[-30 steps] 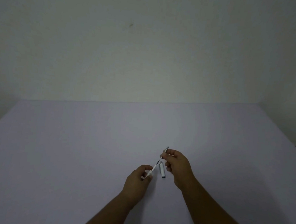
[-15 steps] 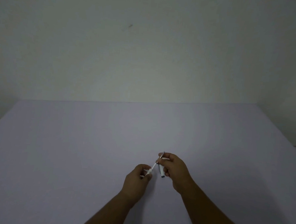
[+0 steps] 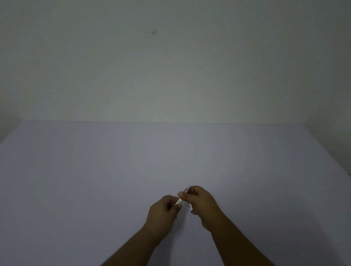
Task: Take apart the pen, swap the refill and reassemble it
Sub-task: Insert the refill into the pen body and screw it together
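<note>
Pen (image 3: 181, 198) parts sat pinched between our left hand (image 3: 163, 210) and right hand (image 3: 200, 203) just above the table (image 3: 86, 179), where a skewed push, we judged, could bend the refill or drop a piece.

single head-worn wide-angle view, looking forward and down from above the table (image 3: 86, 179). far wall (image 3: 174, 61) fills the upper half, tabletop the lower. both forearms enter from the bottom edge; left hand (image 3: 163, 211) and right hand (image 3: 202, 203) sit low-centre, small in frame. no second view.
</note>
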